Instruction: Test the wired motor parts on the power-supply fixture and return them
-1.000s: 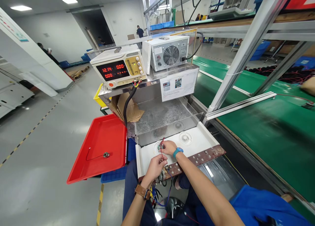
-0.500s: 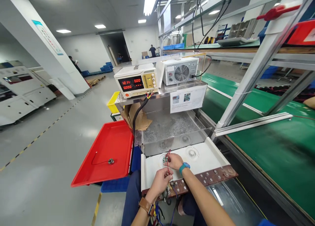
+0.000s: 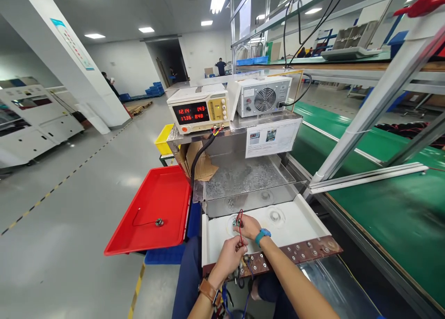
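Note:
My right hand [image 3: 249, 227] grips a small round circuit board [image 3: 236, 223] over a ring on the white tray [image 3: 288, 233]. A red wire [image 3: 241, 228] loops up from the board and runs down to my left hand [image 3: 232, 255]. The fingers of my left hand are pinched on the wire's lower end, just above the brown terminal strip [image 3: 301, 252] with its rows of metal studs. Behind the tray, the power supply [image 3: 198, 109] has lit red digits. Another small round board [image 3: 159, 222] with a wire lies in the red tray [image 3: 153, 194] to the left.
A clear panel [image 3: 250, 202] stands along the white tray's back edge. A second ring fixture [image 3: 276, 216] is to the right. A black cable [image 3: 197, 159] hangs from the power supply. The green conveyor belt [image 3: 385, 212] and a slanted metal post [image 3: 347, 136] are at the right.
The power supply's display has gone from zero readings to 1.43, 17.36 and 8.48, with 12.14 unchanged. My hands keep nearly the same grip; the whole view has shifted slightly.

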Tool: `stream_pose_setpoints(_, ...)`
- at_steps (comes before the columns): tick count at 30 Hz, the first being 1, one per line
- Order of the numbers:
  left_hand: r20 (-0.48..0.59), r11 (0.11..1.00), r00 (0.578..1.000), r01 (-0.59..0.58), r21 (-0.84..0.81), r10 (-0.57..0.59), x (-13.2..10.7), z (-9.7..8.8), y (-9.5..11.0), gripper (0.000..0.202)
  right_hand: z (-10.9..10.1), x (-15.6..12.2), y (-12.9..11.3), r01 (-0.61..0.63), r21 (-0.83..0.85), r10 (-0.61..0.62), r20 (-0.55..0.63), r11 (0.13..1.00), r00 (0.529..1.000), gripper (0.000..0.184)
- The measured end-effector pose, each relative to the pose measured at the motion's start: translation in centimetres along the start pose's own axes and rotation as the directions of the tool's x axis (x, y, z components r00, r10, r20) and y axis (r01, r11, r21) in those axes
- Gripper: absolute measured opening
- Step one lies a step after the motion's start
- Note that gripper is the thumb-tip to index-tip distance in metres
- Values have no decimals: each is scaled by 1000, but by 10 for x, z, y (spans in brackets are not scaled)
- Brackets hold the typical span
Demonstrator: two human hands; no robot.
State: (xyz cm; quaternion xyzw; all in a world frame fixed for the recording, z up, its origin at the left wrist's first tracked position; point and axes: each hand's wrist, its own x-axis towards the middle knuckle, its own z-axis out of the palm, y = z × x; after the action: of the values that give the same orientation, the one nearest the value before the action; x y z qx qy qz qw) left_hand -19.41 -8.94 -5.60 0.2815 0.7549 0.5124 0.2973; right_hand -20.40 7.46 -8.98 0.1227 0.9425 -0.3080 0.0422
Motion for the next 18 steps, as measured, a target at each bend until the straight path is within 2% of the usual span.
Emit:
stream_pose_setpoints(13, -20, 998, 999, -45, 40, 45, -3, -2, 7, 12, -7, -3, -7, 9, -100, -5, 38, 995, 999, 33)
stream_pose_setpoints(18, -19, 999, 999, -30, 14, 30, -2, 0, 4, 12, -8, -3, -5, 2, -116, 2, 36, 993, 999, 34)
